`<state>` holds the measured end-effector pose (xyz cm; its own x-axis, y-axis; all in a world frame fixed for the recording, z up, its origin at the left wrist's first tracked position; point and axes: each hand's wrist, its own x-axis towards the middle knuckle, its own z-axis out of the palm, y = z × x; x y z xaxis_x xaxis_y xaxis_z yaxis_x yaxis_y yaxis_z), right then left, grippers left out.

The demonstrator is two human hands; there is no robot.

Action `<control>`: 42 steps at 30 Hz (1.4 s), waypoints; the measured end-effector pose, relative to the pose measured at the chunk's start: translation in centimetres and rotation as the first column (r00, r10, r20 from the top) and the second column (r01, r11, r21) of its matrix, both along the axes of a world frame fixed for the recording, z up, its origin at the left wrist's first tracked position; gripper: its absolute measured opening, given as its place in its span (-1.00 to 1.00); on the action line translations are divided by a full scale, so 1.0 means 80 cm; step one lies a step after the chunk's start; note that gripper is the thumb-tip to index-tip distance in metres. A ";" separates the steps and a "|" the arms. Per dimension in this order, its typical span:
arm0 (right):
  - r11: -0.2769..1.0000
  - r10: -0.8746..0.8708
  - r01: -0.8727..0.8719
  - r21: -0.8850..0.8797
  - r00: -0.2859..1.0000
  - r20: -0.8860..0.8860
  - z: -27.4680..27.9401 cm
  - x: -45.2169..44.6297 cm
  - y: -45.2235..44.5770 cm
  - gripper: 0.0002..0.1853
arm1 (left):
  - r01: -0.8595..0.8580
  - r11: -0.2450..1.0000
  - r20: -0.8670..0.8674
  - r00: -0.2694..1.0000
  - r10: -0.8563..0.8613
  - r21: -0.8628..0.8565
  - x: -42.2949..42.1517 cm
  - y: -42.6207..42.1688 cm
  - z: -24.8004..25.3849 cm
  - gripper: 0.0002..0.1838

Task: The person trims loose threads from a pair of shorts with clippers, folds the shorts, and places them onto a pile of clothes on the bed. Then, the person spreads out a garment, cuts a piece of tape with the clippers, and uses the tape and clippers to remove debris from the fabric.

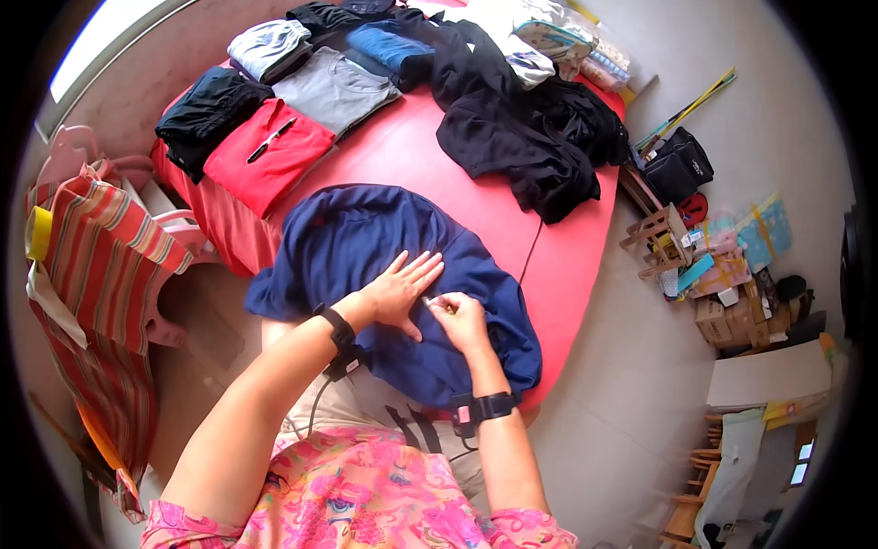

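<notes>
A navy blue garment (366,215) is spread over the near edge of the red-covered bed and my lap. My left hand (395,291) lies flat on it with the fingers stretched out. Just to the right, my right hand (460,320) is closed in a pinch low over the cloth, close to the left fingertips. A small pale tip shows at its fingers, but what it holds is too small to name. Each wrist wears a black band with a small box.
On the red bed cover (416,165) lie a folded red garment (265,165) with a marker pen (272,140) on it, a grey shirt (334,87), folded jeans (389,48) and a heap of black clothes (512,137). A striped cloth (105,265) drapes a pink chair at left.
</notes>
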<state>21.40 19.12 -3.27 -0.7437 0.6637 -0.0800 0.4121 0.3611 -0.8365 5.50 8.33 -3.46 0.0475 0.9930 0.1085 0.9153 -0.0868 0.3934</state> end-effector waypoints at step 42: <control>0.865 0.093 -0.071 0.497 0.995 -0.020 0.050 0.032 -0.049 -0.89 | -0.019 0.999 -0.017 1.000 0.019 -0.032 -0.002 0.004 0.005 0.43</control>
